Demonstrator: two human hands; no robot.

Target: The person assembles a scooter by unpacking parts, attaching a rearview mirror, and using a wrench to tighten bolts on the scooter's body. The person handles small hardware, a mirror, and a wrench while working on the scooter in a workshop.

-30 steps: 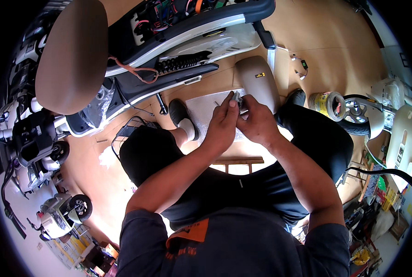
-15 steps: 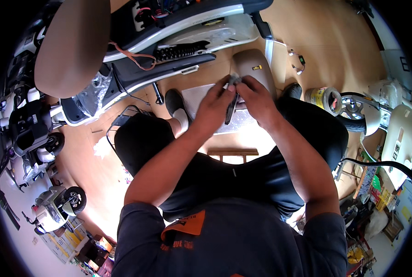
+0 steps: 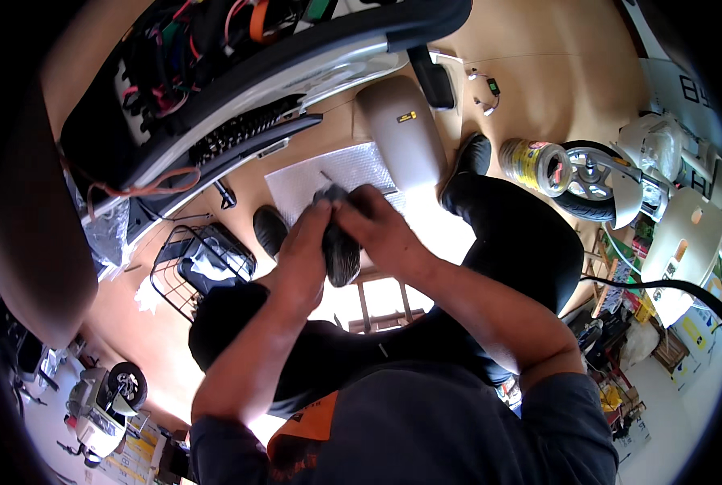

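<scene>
Both of my hands are closed around a dark, elongated, glossy part [image 3: 342, 257] with a grey end; its exact kind I cannot make out. My left hand [image 3: 301, 242] grips it along the left side, fingers wrapped round. From the right, my right hand [image 3: 384, 229] presses its fingers against the upper part near the grey end [image 3: 329, 194]. The part hangs between my knees, in front of a silvery bubble-wrap sheet [image 3: 292, 179] on the floor. My fingers hide much of its upper half.
A scooter body [image 3: 248, 89] with exposed wires stands ahead on the left, a brown rounded shape [image 3: 42, 218] beside it. Near my feet are a beige-grey padded piece [image 3: 397, 137], a black wire basket [image 3: 163, 271] and a clear-and-yellow tub [image 3: 531, 166]. A scooter wheel [image 3: 591, 182] lies right.
The view has shifted, showing more of the scooter's wiring and the basket. My hands are lower and further left, and the held part now shows a broader dark side.
</scene>
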